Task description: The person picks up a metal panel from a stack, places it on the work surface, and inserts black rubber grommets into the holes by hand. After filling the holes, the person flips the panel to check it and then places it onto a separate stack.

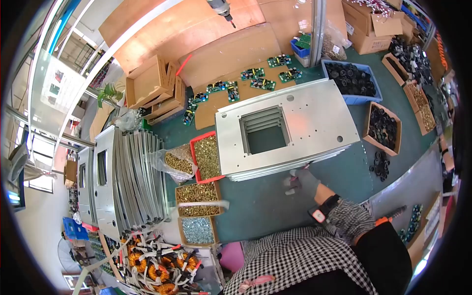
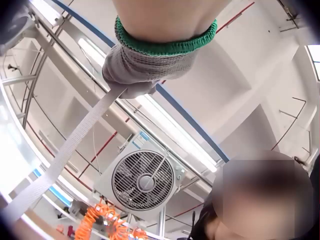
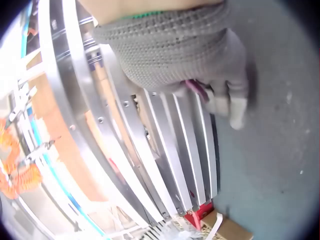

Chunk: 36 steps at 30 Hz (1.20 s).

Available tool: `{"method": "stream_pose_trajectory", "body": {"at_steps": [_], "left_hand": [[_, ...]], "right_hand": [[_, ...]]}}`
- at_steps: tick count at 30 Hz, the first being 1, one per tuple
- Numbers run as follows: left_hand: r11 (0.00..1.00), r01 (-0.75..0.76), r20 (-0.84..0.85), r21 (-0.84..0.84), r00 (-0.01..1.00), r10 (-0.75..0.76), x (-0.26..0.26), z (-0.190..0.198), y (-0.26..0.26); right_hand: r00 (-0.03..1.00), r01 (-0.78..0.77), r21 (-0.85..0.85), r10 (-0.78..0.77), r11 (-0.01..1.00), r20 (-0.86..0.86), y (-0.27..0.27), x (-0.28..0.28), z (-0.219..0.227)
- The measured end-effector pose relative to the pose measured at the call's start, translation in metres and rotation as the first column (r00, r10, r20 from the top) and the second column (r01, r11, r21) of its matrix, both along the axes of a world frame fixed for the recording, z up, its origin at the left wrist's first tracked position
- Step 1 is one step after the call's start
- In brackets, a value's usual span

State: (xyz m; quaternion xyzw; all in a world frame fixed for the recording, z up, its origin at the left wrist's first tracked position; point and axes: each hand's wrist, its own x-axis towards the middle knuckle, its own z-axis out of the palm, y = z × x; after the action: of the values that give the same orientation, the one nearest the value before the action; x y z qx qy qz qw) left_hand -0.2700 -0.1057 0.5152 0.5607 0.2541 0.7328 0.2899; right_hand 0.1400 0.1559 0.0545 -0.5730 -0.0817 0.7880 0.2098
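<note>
In the left wrist view my left hand (image 2: 142,65), in a grey knitted glove with a green cuff, is raised against the ceiling. Its curled fingers meet a white strap (image 2: 70,142), which runs from them down to the lower left; the head view leaves this hand out. My gloved right hand (image 1: 307,183) is at the front edge of a stack of silver metal panels (image 1: 314,123) with a square cut-out. In the right wrist view its fingers (image 3: 237,107) point downward beside the panels' edges. A small dark pink bit (image 3: 196,90) shows under the palm; I cannot tell what it is.
Left of the stack are a red-rimmed box of brass parts (image 1: 207,156), boxes of brass (image 1: 197,194) and silver hardware (image 1: 197,230), and upright panels (image 1: 142,172). Circuit boards (image 1: 253,73) lie behind. Black parts fill a blue bin (image 1: 366,98) at right; a screwdriver (image 1: 223,10) hangs above.
</note>
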Motion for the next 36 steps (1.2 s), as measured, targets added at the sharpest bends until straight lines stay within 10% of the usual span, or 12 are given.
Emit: {"method": "stream_pose_trajectory", "body": {"at_steps": [3, 6, 7, 10, 13, 18, 19, 21, 23, 27, 31, 36], "left_hand": [[0.926, 0.372, -0.083, -0.066, 0.923, -0.376, 0.010, 0.040, 0.012], [0.724, 0.674, 0.017, -0.149, 0.734, -0.679, 0.062, 0.023, 0.094], [0.998, 0.055, 0.035, 0.035, 0.998, -0.056, 0.091, 0.009, 0.101], [0.687, 0.726, 0.106, -0.031, 0.686, -0.720, 0.180, -0.013, 0.199], [0.579, 0.805, 0.096, 0.130, 0.571, -0.815, 0.248, -0.032, 0.248], [0.205, 0.974, 0.082, 0.091, 0.198, -0.977, 0.358, -0.063, 0.253], [0.311, 0.950, 0.021, -0.038, 0.312, -0.950, 0.377, -0.076, 0.250], [0.574, 0.760, 0.010, -0.304, 0.605, -0.796, 0.427, -0.124, 0.232], [0.195, 0.909, -0.046, -0.368, 0.191, -0.980, 0.454, -0.178, 0.246], [0.252, 0.643, 0.061, -0.724, 0.422, -0.904, 0.520, -0.286, 0.185], [0.548, 0.093, -0.470, -0.831, 0.411, -0.781, 0.518, -0.451, 0.177], [0.804, -0.479, -0.851, -0.354, -0.193, -0.489, 0.521, -0.539, 0.116]], "right_hand": [[0.757, -0.593, 0.215, 0.628, 0.776, -0.179, -0.018, 0.027, 0.035], [0.762, -0.478, 0.581, 0.640, 0.658, -0.097, -0.047, 0.007, 0.123], [0.762, -0.384, 0.740, 0.642, 0.552, -0.083, -0.052, -0.004, 0.160], [0.683, -0.247, 0.915, 0.727, 0.320, -0.070, -0.074, -0.013, 0.230], [0.626, -0.375, 0.823, 0.771, 0.427, -0.115, -0.101, 0.025, 0.232], [1.000, -0.017, 0.830, 0.025, 0.557, 0.004, -0.253, 0.164, 0.214], [0.969, -0.035, 0.830, -0.186, 0.556, 0.165, -0.298, 0.192, 0.230], [0.747, 0.415, 0.847, -0.656, 0.333, -0.108, -0.402, 0.225, 0.247], [0.279, 0.402, 0.867, -0.942, 0.293, 0.188, -0.504, 0.232, 0.294], [-0.554, 0.112, 0.983, -0.812, 0.148, 0.185, -0.655, 0.247, 0.298], [-0.788, 0.150, 0.976, -0.578, 0.155, 0.213, -0.797, 0.284, 0.226], [-0.884, 0.264, 0.960, -0.423, -0.096, 0.200, -0.924, 0.368, 0.047]]}}
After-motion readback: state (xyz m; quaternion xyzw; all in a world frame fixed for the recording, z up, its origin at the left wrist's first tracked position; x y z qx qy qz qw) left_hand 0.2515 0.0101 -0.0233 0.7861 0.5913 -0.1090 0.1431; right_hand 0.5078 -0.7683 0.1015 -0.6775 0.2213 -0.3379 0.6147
